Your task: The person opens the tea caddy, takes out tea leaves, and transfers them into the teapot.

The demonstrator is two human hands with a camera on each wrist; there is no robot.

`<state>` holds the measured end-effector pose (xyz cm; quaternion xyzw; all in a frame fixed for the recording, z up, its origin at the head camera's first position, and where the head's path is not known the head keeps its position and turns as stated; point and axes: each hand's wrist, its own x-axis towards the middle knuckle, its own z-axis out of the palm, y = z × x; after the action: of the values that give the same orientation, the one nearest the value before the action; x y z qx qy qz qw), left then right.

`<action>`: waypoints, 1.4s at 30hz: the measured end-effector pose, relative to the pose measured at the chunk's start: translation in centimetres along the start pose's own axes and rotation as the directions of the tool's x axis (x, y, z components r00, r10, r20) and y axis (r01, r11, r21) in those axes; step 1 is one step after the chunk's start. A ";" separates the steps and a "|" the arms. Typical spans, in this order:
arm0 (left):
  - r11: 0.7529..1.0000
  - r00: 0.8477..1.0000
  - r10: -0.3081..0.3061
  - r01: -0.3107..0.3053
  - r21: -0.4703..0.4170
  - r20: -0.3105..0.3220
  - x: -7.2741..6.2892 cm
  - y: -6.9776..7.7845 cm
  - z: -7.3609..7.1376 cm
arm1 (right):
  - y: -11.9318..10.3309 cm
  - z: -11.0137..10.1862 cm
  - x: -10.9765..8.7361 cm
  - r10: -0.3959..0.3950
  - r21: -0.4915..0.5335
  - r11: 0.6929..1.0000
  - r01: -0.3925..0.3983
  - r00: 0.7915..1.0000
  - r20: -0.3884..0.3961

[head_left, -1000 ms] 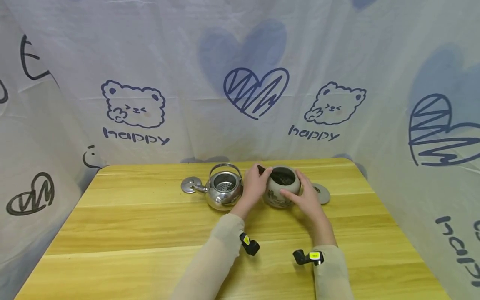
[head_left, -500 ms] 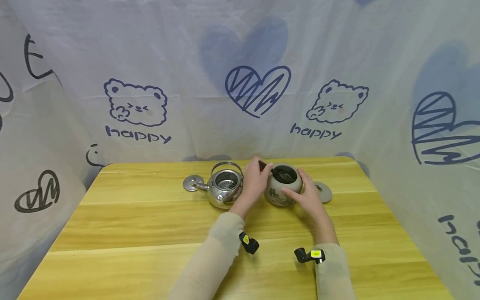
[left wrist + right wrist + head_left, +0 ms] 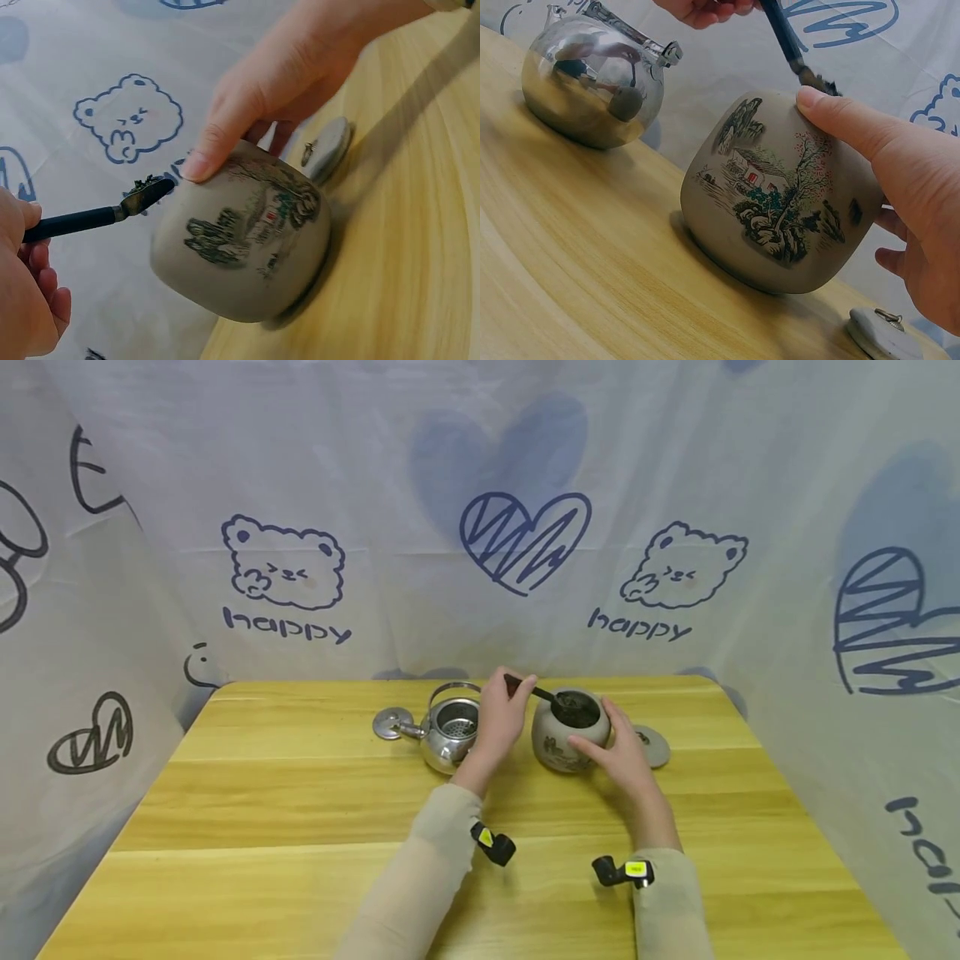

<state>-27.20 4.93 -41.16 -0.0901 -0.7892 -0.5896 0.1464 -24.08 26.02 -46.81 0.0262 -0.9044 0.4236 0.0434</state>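
- Black scoop (image 3: 71, 225), loaded with green flakes (image 3: 144, 182), is gripped by the left hand (image 3: 501, 714).
- Grey jar (image 3: 558, 743) is held by the right hand (image 3: 628, 753), between kettle (image 3: 444, 750) and lid (image 3: 657, 750).

Yellow wooden table (image 3: 285, 835), pale cloth backdrop (image 3: 375, 460), 2 bear drawings (image 3: 287, 562) above "happy"

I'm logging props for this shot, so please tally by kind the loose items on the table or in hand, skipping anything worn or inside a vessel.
Metal kettle: 1
Painted jar: 1
Lids: 2 (metal lid, grey lid)
Dark-handled scoop: 1
Total: 5
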 end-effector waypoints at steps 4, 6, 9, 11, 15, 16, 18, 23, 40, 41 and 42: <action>0.998 1.000 -0.020 0.019 -0.051 -0.019 -0.1 0.3 -0.9 | 0.0 0.0 -0.1 0.004 -0.004 1.000 -0.004 1.000 0.009; 0.997 0.999 -0.040 0.038 -0.074 -0.036 -0.3 0.5 -1.5 | -0.1 0.0 -0.1 0.003 -0.001 1.000 -0.003 1.000 0.008; 0.990 0.995 -0.082 0.074 -0.119 -0.057 -0.7 0.9 -2.8 | -0.2 -0.1 -0.1 0.002 0.002 1.000 -0.002 1.000 0.005; 0.982 0.992 -0.107 0.095 -0.161 -0.067 -1.1 0.9 -3.8 | -0.3 -0.2 -0.1 0.001 0.001 1.000 -0.001 1.000 0.006; 0.967 0.981 -0.154 0.124 -0.222 -0.120 -1.8 0.6 -6.0 | -0.4 -0.1 -0.1 -0.003 -0.007 1.000 0.003 1.000 0.010; 0.964 0.976 -0.163 0.126 -0.233 -0.147 -1.9 0.4 -6.6 | -0.4 -0.1 -0.1 -0.003 -0.008 1.000 0.003 1.000 0.011; 0.965 0.962 -0.177 0.128 -0.230 -0.208 -2.2 0.1 -7.7 | -0.4 -0.1 -0.2 -0.008 -0.008 1.000 0.008 1.000 0.007; 0.964 0.928 -0.206 0.138 -0.227 -0.311 -3.0 -1.1 -10.4 | -0.4 -0.1 -0.3 -0.010 -0.005 1.000 0.010 1.000 0.002; 0.997 0.918 -0.057 0.072 0.023 -0.393 -4.8 -4.8 -12.1 | -0.1 0.2 -0.2 -0.012 -0.011 1.000 0.012 1.000 0.007; 0.996 0.923 -0.025 0.057 0.071 -0.383 -4.8 -5.0 -12.0 | -0.1 0.2 -0.2 -0.011 -0.010 1.000 0.011 1.000 0.008; 0.992 0.928 0.012 0.035 0.121 -0.373 -4.8 -5.2 -11.8 | -0.2 0.1 -0.2 -0.011 -0.011 1.000 0.011 1.000 0.007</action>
<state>-22.87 -7.73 -44.33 0.0375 -0.7832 -0.5459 0.2954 -23.84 25.83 -46.78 0.0325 -0.9067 0.4184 0.0426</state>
